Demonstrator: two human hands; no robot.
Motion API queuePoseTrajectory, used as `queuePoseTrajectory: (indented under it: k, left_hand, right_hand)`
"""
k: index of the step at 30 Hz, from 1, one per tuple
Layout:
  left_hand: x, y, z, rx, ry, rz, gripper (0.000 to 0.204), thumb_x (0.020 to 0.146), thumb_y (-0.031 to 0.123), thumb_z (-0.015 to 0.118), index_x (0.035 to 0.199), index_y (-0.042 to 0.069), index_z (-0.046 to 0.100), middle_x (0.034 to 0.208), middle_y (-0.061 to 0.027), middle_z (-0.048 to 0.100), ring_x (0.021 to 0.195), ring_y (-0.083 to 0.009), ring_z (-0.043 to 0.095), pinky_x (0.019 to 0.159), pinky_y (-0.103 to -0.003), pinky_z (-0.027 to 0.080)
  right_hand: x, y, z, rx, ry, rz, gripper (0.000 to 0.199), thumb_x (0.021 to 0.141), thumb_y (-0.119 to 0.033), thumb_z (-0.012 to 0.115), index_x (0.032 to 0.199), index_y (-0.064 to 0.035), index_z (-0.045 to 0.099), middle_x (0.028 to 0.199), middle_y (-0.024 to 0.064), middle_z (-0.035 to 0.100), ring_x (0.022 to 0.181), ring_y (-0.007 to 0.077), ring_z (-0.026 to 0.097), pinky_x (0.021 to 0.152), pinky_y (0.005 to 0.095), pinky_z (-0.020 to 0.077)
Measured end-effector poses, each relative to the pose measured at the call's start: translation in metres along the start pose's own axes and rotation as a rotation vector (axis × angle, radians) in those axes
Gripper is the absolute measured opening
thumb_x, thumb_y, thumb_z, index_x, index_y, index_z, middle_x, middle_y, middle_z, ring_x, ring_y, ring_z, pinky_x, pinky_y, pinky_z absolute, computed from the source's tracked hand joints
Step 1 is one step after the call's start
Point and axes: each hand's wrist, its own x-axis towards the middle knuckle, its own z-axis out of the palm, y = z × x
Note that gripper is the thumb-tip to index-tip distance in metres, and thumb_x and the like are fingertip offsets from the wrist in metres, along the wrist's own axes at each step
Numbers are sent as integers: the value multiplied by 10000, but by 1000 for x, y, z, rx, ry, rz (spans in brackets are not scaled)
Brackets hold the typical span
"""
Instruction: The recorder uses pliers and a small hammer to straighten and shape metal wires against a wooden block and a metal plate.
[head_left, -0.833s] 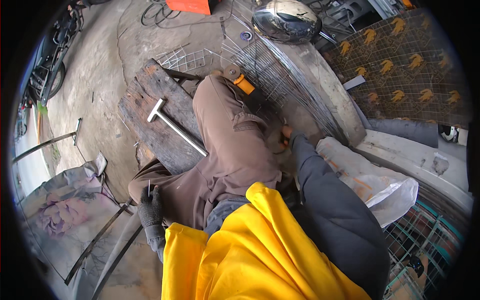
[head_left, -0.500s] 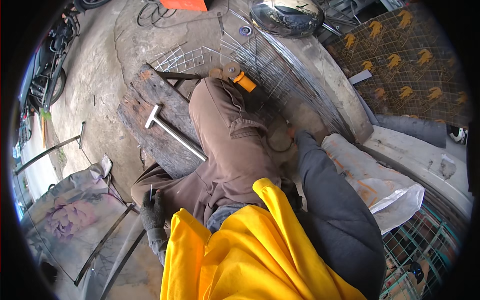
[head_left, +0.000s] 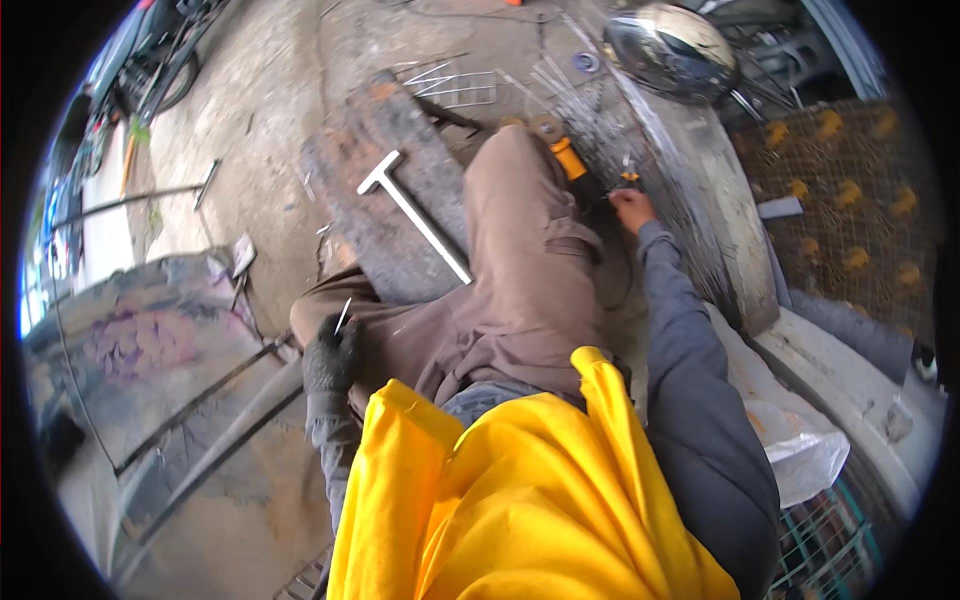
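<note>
Head view: closed grips on either side of a wooden plank (head_left: 375, 230)

The gloved left hand (head_left: 332, 358) rests on the thigh, just off the plank's near left corner. Its fingers are closed on a thin pale rod (head_left: 343, 316) that sticks up past them; the thigh probably serves as an armrest, and the upward tilt leaves the rod's end free.

The bare right hand (head_left: 632, 208) is out to the right of the plank, beyond the bent leg. It looks closed on a small tool (head_left: 628, 178) with orange and dark parts, metal tip pointing away from the body; blur hides its exact kind.

On the plank itself lies a T-shaped metal bar (head_left: 415, 215), crosspiece toward the far left, its stem end by the leg. The flat wood likely gives it steady support, off the rough concrete.

Right of the plank's far end, past the knee, an orange-yellow angle grinder (head_left: 567, 158) lies near the right hand, presumably for easy reach. Beyond the plank are a wire grid (head_left: 455, 88) and, farther right, loose metal rods (head_left: 575, 90), apparently laid aside along the concrete ledge (head_left: 735, 220).
</note>
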Motion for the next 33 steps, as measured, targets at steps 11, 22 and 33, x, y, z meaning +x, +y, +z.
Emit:
queuePoseTrajectory:
  k: [11,22,33]
  left_hand:
    - [14,30,6,-154,30,225,360,929,388,578,1038,51,641,921,-205,674,883,-384,647,758,-453,499]
    - [6,36,24,-16,-55,273,350,839,405,619,1029,112,645,924,-178,678,897,-391,652,742,-493,509]
    - [1,-98,2,-777,-96,265,293,958,184,579,1211,38,606,956,-37,626,888,-133,567,808,-283,468]
  right_hand:
    - [-231,-305,21,123,-144,-915,148,894,-131,632,1017,-55,666,943,87,644,818,211,627,730,308,493]
    - [-269,-301,93,-428,-116,-1329,122,833,-191,698,949,-155,686,1029,-2,596,1013,227,547,855,390,415]
    - [-179,-317,79,-392,158,-1275,200,845,-231,700,1035,-170,681,1083,50,589,970,253,549,857,379,440]
